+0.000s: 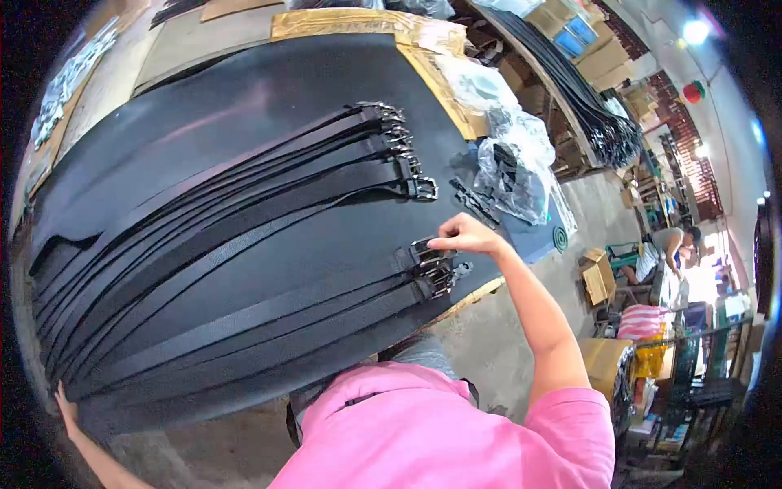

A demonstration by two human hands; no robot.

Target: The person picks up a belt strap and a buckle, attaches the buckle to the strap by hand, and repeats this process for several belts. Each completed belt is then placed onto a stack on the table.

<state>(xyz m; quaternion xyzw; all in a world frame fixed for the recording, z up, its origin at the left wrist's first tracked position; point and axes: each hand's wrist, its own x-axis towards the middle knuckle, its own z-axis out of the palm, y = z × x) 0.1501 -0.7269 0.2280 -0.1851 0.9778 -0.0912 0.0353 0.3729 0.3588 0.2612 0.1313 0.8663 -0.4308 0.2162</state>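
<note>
Several black belts (pixel 277 216) lie side by side along the dark table, their metal buckles (pixel 423 188) bunched toward the right. Nearer to me is a second group of black belts (pixel 269 314), with its own stack of buckles (pixel 438 275). My right hand (pixel 466 235) is closed in a pinch at the top buckle of this nearer group. At the far left edge, my left hand (pixel 67 407) touches the gathered belt ends; its fingers are partly hidden and too small to make out clearly.
Clear plastic bags (pixel 515 175) and brown cardboard (pixel 350 24) lie along the table's far and right edges. More black belts (pixel 562 77) hang over a rack at the upper right. A seated person (pixel 672 244) is at the right, near an open carton (pixel 599 277).
</note>
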